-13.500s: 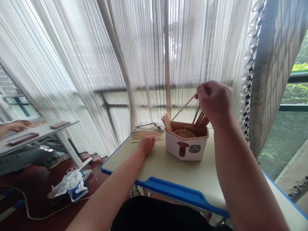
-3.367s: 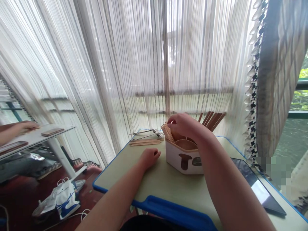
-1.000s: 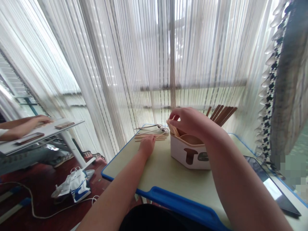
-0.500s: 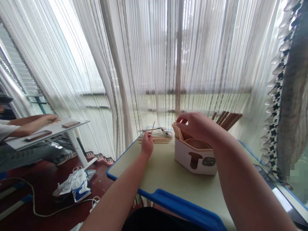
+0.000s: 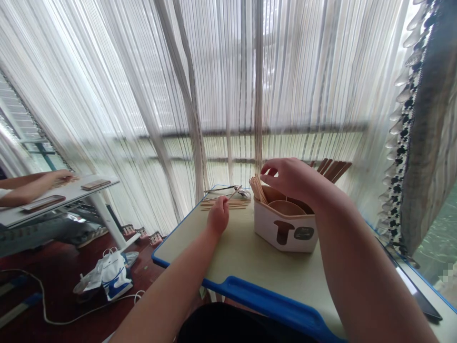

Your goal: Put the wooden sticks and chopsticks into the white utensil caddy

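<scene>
A white holder point(image 5: 285, 231) with a brown mushroom print stands on the pale table point(image 5: 246, 257). It holds thin wooden chopsticks point(image 5: 256, 188) at its left and darker sticks point(image 5: 332, 169) at its right. My right hand point(image 5: 291, 178) hovers over the holder with fingers curled and apart, nothing in them. My left hand point(image 5: 218, 215) is closed on one thin chopstick point(image 5: 234, 192) that points up and right. It rests beside a row of loose chopsticks point(image 5: 223, 204) lying flat on the table.
A metal spoon point(image 5: 228, 190) lies behind the loose chopsticks. A dark tablet point(image 5: 417, 297) lies at the table's right edge. Sheer curtains hang close behind. At left, another person's hand point(image 5: 57, 178) rests on a white table with phones; a bag and cable lie on the floor.
The chopstick in my left hand has tilted from near upright to a lower slant toward the right. My right hand has stayed over the holder.
</scene>
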### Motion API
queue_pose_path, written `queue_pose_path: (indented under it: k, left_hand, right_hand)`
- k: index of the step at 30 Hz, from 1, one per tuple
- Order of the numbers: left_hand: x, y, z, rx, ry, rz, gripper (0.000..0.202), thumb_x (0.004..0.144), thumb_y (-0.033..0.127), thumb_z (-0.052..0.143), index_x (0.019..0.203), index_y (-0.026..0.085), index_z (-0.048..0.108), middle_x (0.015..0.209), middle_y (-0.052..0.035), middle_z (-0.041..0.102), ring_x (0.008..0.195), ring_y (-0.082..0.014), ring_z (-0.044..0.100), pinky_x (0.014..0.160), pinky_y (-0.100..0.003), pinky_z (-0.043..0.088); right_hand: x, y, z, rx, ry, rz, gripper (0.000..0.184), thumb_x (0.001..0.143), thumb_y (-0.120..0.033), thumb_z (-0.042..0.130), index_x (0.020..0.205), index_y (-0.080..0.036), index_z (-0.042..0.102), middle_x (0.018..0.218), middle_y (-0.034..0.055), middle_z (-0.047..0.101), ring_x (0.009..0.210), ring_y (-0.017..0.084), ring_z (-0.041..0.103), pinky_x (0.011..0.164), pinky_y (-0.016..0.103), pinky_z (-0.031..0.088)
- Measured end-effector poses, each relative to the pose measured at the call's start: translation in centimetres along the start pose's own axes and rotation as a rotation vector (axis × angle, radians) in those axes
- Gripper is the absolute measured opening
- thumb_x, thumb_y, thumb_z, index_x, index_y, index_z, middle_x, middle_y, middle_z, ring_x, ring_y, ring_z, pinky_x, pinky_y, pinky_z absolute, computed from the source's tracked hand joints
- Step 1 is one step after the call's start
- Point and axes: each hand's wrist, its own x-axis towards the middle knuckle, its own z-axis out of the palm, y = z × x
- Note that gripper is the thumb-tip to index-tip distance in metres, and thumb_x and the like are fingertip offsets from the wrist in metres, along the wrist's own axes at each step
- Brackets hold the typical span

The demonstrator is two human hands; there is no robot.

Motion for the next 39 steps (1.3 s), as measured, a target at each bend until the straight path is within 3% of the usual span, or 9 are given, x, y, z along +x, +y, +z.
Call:
queue_pose_path:
  k: [7,14,20,24,30,35,37,39]
  left_hand:
    - [-0.6,0.7,-0.5,-0.064,0.031,0.143,0.018,0.091,0.026,0.032,0.100,0.018,0.045,0.076,-0.0047,0.062,0.063,-0.0147,0.058,0.058,-0.026,0.043]
    - [-0.5,1.1,-1.0,-0.048,0.090,0.408,0.015,0.090,0.022,0.034,0.099,0.017,0.045,0.077,-0.0069,0.062,0.066,-0.0162,0.059,0.062,-0.028,0.046]
    - [-0.6,1.4,-1.0,-0.034,0.110,0.470,0.017,0.090,0.021,0.034,0.100,0.017,0.046,0.084,-0.0097,0.062,0.078,-0.0188,0.061,0.069,-0.031,0.048]
    - [-0.6,1.4,-1.1,0.007,0.009,0.359,0.022,0.090,0.026,0.033,0.105,0.017,0.048,0.090,-0.0111,0.062,0.085,-0.0198,0.060,0.078,-0.033,0.047]
    - [-0.4,1.8,-1.3,0.124,-0.051,0.332,0.026,0.092,0.030,0.031,0.093,0.018,0.054,0.076,-0.0075,0.062,0.076,-0.0190,0.058,0.080,-0.033,0.042]
    - [-1.2,2.4,-1.7,0.160,-0.051,0.358,0.031,0.092,0.030,0.030,0.077,0.019,0.054,0.065,-0.0058,0.058,0.069,-0.0181,0.056,0.074,-0.031,0.042]
    - [-1.6,2.6,-1.8,0.152,-0.056,0.349,0.029,0.092,0.031,0.031,0.081,0.019,0.054,0.066,-0.0058,0.058,0.069,-0.0179,0.056,0.073,-0.030,0.042]
    - [-1.9,2.7,-1.9,0.128,-0.064,0.340,0.026,0.092,0.032,0.032,0.092,0.018,0.055,0.068,-0.0051,0.060,0.070,-0.0179,0.056,0.073,-0.030,0.042]
  right_hand:
    - [0.7,-0.4,0.8,0.040,-0.127,-0.056,0.024,0.077,-0.038,0.055,0.091,-0.024,0.067,0.080,0.0017,0.068,0.067,0.014,0.058,0.060,0.026,0.039]
    - [1.3,-1.3,2.1,-0.002,-0.281,-0.077,0.032,0.074,-0.039,0.059,0.101,-0.024,0.066,0.086,0.0042,0.068,0.066,0.014,0.057,0.056,0.025,0.038]
    - [1.5,-2.8,2.5,-0.021,-0.416,-0.060,0.020,0.078,-0.027,0.053,0.083,-0.019,0.070,0.071,0.0040,0.066,0.058,0.012,0.055,0.054,0.025,0.036]
    - [1.4,-1.9,2.0,-0.051,-0.270,-0.098,0.021,0.078,-0.022,0.050,0.074,-0.017,0.070,0.069,0.0052,0.066,0.060,0.013,0.054,0.056,0.025,0.037]
    - [0.9,0.4,0.3,0.044,0.038,-0.037,0.023,0.080,-0.031,0.050,0.086,-0.018,0.069,0.076,0.0046,0.067,0.067,0.014,0.057,0.061,0.026,0.040]
    - [0.2,-0.9,0.4,0.232,-0.031,-0.091,0.021,0.079,-0.034,0.054,0.084,-0.019,0.068,0.070,0.0020,0.066,0.062,0.011,0.057,0.059,0.024,0.041]
    - [-0.1,-1.3,0.4,0.289,-0.024,-0.098,0.022,0.080,-0.036,0.055,0.082,-0.018,0.067,0.066,0.0013,0.065,0.058,0.010,0.056,0.058,0.024,0.041]
    - [-0.4,-1.1,-0.2,0.342,0.069,-0.073,0.027,0.081,-0.042,0.054,0.082,-0.017,0.066,0.066,0.0020,0.064,0.057,0.010,0.055,0.057,0.024,0.041]
